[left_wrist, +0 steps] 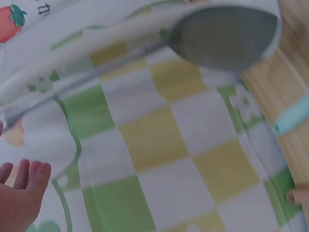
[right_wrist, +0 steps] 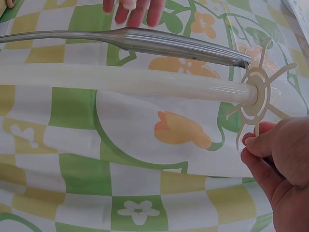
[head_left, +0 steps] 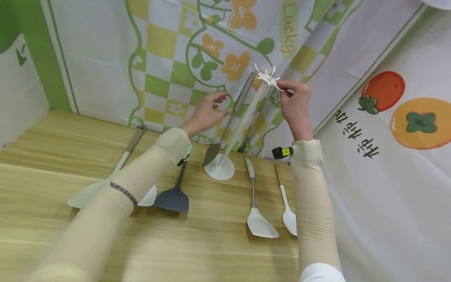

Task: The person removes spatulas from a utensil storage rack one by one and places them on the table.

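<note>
A: What are the hands doing?
B: Right hand (head_left: 295,102) pinches a prong of the white hook ring (right_wrist: 257,95) topping the white pole stand (head_left: 243,121), apparently steadying it.
A: And the left?
B: Left hand (head_left: 206,113), fingers relaxed, touches the hanging grey metal spatula (head_left: 228,122), standing on the wooden counter (head_left: 211,243).

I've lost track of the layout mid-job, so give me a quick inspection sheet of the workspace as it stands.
Surface: wooden table, pale grain.
Job's things: white utensil stand with hook ring on top; grey utensil hangs from a hook.
Clutter: dark spatula, two white utensils and a grey-handled one lie flat around the stand.
Hands: right hand pinches the ring's rim; left hand fingers touch the grey utensil's handle.
Cables: nothing seen.
Surroundings: printed cloth backdrop with checks, flowers and fruit.
</note>
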Motion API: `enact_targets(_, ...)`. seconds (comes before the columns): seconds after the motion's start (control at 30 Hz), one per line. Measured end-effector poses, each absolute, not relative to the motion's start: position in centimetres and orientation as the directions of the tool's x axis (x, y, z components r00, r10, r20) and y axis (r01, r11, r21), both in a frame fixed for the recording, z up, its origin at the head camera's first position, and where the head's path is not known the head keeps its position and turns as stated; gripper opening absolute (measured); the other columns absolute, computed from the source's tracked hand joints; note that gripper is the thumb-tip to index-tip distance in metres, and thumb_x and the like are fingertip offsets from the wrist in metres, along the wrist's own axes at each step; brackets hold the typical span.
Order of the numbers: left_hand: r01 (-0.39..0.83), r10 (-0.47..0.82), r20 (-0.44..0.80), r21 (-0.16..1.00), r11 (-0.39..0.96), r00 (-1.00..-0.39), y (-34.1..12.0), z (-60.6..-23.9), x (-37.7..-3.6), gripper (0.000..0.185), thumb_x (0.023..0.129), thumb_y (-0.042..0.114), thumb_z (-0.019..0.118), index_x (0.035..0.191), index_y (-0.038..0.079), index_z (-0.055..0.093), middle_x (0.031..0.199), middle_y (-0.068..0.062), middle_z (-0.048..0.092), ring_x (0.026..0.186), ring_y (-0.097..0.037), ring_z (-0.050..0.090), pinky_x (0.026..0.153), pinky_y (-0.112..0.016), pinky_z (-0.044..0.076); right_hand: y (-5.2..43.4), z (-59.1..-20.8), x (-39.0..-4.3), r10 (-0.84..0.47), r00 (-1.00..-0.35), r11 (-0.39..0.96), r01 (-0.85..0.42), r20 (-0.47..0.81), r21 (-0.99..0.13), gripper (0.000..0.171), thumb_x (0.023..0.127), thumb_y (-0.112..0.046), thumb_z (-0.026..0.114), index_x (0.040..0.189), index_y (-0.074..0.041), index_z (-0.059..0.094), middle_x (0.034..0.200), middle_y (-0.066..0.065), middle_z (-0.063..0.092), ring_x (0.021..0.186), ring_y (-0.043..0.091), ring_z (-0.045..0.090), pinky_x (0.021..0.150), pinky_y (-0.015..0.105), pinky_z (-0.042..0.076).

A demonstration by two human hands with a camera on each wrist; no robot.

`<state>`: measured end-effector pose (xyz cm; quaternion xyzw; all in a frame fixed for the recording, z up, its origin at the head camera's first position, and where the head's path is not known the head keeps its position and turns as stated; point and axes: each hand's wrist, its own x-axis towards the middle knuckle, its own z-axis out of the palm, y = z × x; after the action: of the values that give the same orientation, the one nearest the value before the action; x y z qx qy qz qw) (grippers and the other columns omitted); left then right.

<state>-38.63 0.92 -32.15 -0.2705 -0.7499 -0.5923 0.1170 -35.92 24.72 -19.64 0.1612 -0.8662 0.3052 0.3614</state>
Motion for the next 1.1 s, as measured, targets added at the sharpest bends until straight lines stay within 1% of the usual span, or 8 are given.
enact_targets(0.1,0.546,0.266,0.503,0.829,0.121,-0.823,2.3,-32.2,-38.6,0.062,0.097,0.013,0.070,0.152,0.000,0.042,0.149,-0.019,0.050,0.136,-0.033,0.049,0.116,-0.042,0.043,24.5,-19.7,-36.0,-0.054,-0.688,0.765,-0.494,0.724,-0.413,0.025,0.092,0.013,0.057,0.099,0.004,0.079,0.103,0.020,0.076,0.094,0.020,0.072,0.087,0.019,0.059)
enact_targets(0.17,0.542,0.269,0.503,0.835,0.091,-0.821,3.3,-32.1,-38.5,0.066,0.098,0.011,0.069,0.155,0.000,0.038,0.149,-0.019,0.050,0.136,-0.033,0.050,0.117,-0.042,0.043,24.5,-19.7,-36.0,-0.051,-0.691,0.769,-0.488,0.721,-0.413,0.025,0.092,0.012,0.057,0.099,0.003,0.079,0.103,0.020,0.076,0.095,0.021,0.072,0.087,0.019,0.059)
enact_targets(0.33,0.566,0.235,0.546,0.824,0.022,-0.804,5.1,-31.6,-38.4,0.066,0.099,0.003,0.064,0.157,0.000,0.032,0.144,-0.022,0.054,0.129,-0.032,0.057,0.109,-0.036,0.051,24.6,-19.6,-36.1,-0.052,-0.688,0.764,-0.495,0.724,-0.415,0.025,0.093,0.012,0.057,0.100,0.003,0.079,0.104,0.019,0.076,0.097,0.023,0.072,0.087,0.019,0.059)
enact_targets(0.43,0.578,0.182,0.570,0.816,-0.013,-0.801,5.7,-31.6,-38.1,0.061,0.100,-0.001,0.060,0.156,0.001,0.035,0.138,-0.024,0.058,0.122,-0.033,0.063,0.099,-0.034,0.057,24.7,-19.7,-36.0,-0.058,-0.687,0.768,-0.495,0.724,-0.408,0.026,0.093,0.012,0.057,0.100,0.003,0.079,0.104,0.018,0.076,0.096,0.022,0.072,0.087,0.019,0.059)
enact_targets(0.57,0.584,0.108,0.585,0.810,-0.048,-0.804,6.2,-31.9,-37.6,0.056,0.099,-0.005,0.059,0.152,0.000,0.043,0.129,-0.025,0.064,0.112,-0.035,0.068,0.093,-0.035,0.060,24.7,-19.8,-35.9,-0.063,-0.699,0.770,-0.488,0.712,-0.411,0.025,0.094,0.011,0.058,0.102,0.001,0.079,0.105,0.017,0.076,0.097,0.021,0.072,0.088,0.019,0.059)
enact_targets(0.73,0.588,0.084,0.590,0.807,-0.043,-0.803,6.2,-31.8,-37.2,0.053,0.099,-0.004,0.060,0.150,0.001,0.046,0.127,-0.024,0.066,0.108,-0.034,0.069,0.091,-0.034,0.060,24.7,-19.9,-36.0,-0.059,-0.693,0.762,-0.496,0.718,-0.416,0.026,0.093,0.013,0.057,0.101,0.002,0.079,0.105,0.018,0.076,0.098,0.023,0.073,0.087,0.020,0.059)
enact_targets(0.9,0.586,0.078,0.588,0.809,-0.053,-0.805,6.0,-31.8,-37.2,0.053,0.099,-0.003,0.060,0.150,0.001,0.046,0.127,-0.024,0.065,0.109,-0.033,0.069,0.092,-0.032,0.060,24.6,-19.8,-36.0,-0.058,-0.698,0.756,-0.498,0.714,-0.426,0.027,0.092,0.014,0.056,0.101,0.003,0.079,0.106,0.019,0.076,0.099,0.024,0.073,0.088,0.019,0.059)
enact_targets(1.1,0.588,0.078,0.591,0.807,-0.058,-0.803,5.6,-31.8,-37.4,0.052,0.100,-0.003,0.059,0.150,0.001,0.046,0.129,-0.024,0.064,0.109,-0.035,0.069,0.091,-0.033,0.060,24.7,-19.7,-36.0,-0.056,-0.706,0.756,-0.491,0.706,-0.432,0.028,0.092,0.014,0.055,0.102,0.003,0.079,0.108,0.019,0.076,0.101,0.025,0.072,0.088,0.020,0.059)
